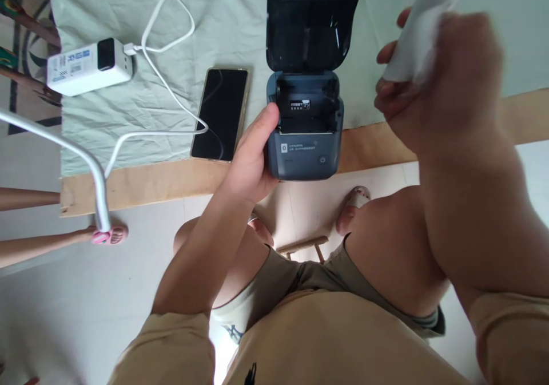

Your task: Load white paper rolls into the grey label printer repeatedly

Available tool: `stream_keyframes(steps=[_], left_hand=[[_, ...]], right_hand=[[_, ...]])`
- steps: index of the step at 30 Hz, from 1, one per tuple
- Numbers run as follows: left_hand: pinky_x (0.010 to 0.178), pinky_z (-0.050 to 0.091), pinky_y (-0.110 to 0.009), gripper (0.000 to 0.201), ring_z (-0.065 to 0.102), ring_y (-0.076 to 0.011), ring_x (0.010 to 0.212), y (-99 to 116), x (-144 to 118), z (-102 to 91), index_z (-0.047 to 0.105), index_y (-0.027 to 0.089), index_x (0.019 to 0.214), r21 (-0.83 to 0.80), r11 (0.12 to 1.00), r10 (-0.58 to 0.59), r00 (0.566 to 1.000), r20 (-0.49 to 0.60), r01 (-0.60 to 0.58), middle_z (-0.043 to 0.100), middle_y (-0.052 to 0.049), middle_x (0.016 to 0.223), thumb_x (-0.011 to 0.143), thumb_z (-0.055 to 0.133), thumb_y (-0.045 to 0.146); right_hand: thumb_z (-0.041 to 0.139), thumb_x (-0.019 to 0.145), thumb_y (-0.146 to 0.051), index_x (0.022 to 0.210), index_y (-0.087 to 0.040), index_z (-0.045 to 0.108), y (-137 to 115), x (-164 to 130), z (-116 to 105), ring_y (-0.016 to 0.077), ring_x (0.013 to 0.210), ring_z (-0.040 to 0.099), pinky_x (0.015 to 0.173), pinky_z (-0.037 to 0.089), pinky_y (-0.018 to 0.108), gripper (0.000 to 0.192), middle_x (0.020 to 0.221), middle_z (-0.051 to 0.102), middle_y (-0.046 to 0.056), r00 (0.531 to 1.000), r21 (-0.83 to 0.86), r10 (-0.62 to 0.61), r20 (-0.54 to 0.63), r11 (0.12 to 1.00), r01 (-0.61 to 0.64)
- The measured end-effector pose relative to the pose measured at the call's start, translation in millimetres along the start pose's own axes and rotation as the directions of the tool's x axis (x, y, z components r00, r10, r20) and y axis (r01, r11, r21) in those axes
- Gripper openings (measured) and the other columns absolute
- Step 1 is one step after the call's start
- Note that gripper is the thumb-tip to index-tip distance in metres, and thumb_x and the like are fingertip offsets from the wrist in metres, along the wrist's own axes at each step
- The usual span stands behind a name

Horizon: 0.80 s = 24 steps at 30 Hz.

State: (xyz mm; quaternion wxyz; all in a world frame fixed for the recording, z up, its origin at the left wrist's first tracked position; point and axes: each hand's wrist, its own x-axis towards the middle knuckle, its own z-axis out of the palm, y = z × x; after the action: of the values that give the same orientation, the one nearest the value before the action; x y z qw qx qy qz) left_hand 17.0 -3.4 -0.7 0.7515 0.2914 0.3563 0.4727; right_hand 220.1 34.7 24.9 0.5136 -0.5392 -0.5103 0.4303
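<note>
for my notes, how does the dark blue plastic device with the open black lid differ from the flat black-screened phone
The dark blue device is held in the left hand; the phone lies on the pale green cloth. The device is boxy with a hollow bay, while the phone is a thin slab. A white cable crosses the phone; none crosses the device. Both have rounded corners.

The compartment (307, 120) opens upward; the raised lid (309, 27) blocks its far side.
</note>
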Motion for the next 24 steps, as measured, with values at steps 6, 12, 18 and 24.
stream_keyframes(steps=[6, 12, 18, 24], left_hand=[[0.099, 0.057, -0.036, 0.044, 0.067, -0.0233, 0.116, -0.7, 0.1, -1.7, 0.069, 0.019, 0.111, -0.020, 0.999, 0.029, 0.999, 0.030, -0.029, 0.074, -0.002, 0.112, 0.096, 0.040, 0.050], [0.095, 0.058, -0.034, 0.044, 0.065, -0.0240, 0.120, -0.8, -0.2, -4.9, 0.070, 0.019, 0.105, -0.026, 0.999, 0.045, 0.999, 0.019, -0.044, 0.075, -0.002, 0.106, 0.098, 0.038, 0.048], [0.095, 0.059, -0.034, 0.031, 0.065, -0.0250, 0.121, -0.2, -0.5, -8.0, 0.070, 0.020, 0.102, -0.057, 0.997, 0.056, 0.998, 0.042, -0.053, 0.074, -0.003, 0.110, 0.094, 0.051, 0.043], [0.095, 0.059, -0.036, 0.035, 0.064, -0.0249, 0.122, 1.3, -1.5, -5.4, 0.070, 0.020, 0.102, -0.027, 0.998, 0.064, 0.998, 0.026, -0.063, 0.075, -0.002, 0.107, 0.096, 0.045, 0.044]], right_hand=[[0.069, 0.075, -0.021, 0.084, -0.025, 0.048, 26.1, -0.4, 3.9, 0.0081, 0.058, 0.053, 0.051, 0.048, 0.024, 0.023, 0.079, 0.054, -0.003, 0.991, -0.236, -0.122, -0.056, 0.966, 0.106], [0.072, 0.072, -0.021, 0.107, -0.026, 0.053, 27.1, -2.7, 1.2, 0.0222, 0.094, 0.065, 0.087, 0.053, 0.041, 0.040, 0.102, 0.066, 0.004, 0.970, -0.735, -0.241, 0.040, 0.651, 0.192], [0.068, 0.072, -0.020, 0.122, -0.021, 0.053, 16.5, -5.3, -14.7, 0.0233, 0.106, 0.065, 0.084, 0.054, 0.038, 0.052, 0.116, 0.067, 0.008, 0.844, -0.760, -0.533, 0.053, 0.527, 0.380], [0.069, 0.074, -0.020, 0.124, -0.016, 0.063, 24.6, 15.4, -36.2, 0.0268, 0.115, 0.057, 0.102, 0.045, 0.042, 0.050, 0.123, 0.055, 0.019, 0.918, -0.866, -0.352, -0.182, 0.499, 0.020]])
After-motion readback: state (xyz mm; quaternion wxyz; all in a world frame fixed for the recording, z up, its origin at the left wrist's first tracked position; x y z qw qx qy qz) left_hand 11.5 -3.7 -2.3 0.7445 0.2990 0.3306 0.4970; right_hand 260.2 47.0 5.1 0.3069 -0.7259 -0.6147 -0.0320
